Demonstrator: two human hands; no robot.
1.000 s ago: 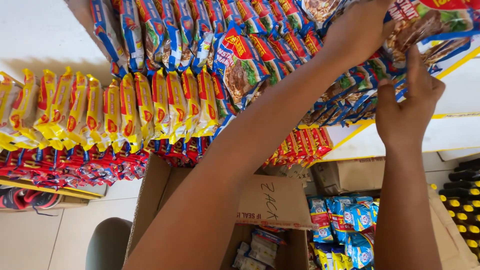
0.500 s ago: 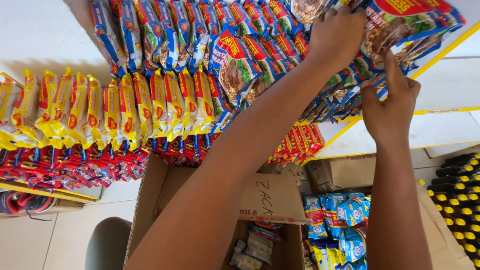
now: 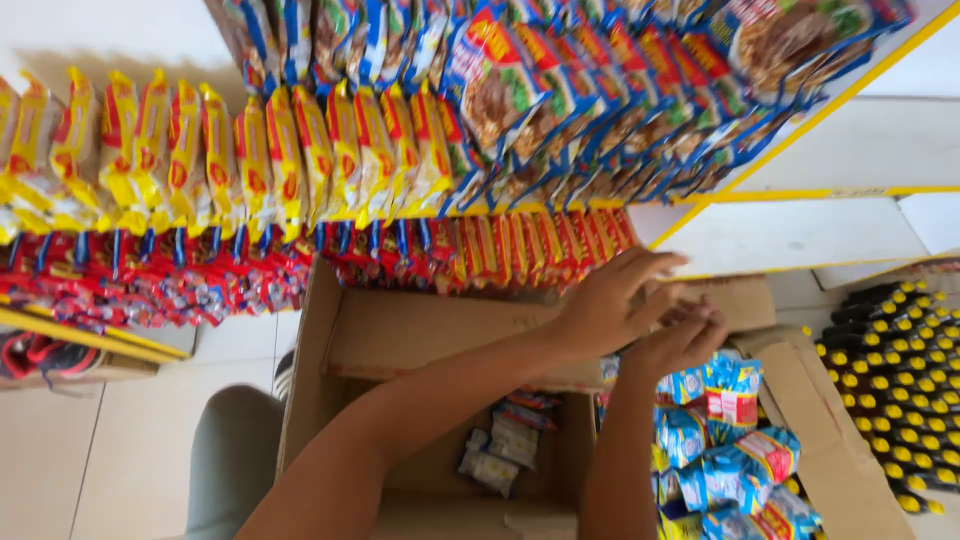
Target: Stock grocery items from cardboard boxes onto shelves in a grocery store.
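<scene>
My left hand (image 3: 612,302) hovers with its fingers stretched out over the back flap of an open cardboard box (image 3: 330,350). Just below it, touching it, is my right hand (image 3: 682,342) with curled fingers, partly covered by the left. I see nothing in my left hand; whether the right holds something is unclear. Straight below the hands, blue snack packets (image 3: 730,450) fill the box's right side. Above, blue noodle packets (image 3: 600,100) stand in a row on the shelf.
Yellow packets (image 3: 250,150) and red packets (image 3: 300,260) line the shelves to the left. A few small packets (image 3: 500,450) lie on the box bottom. Dark bottles with yellow caps (image 3: 900,380) stand at the right. My grey-trousered knee (image 3: 230,460) is beside the box.
Both hands have come down from the blue noodle packets on the upper shelf to just above the box. The view has tilted down with them.
</scene>
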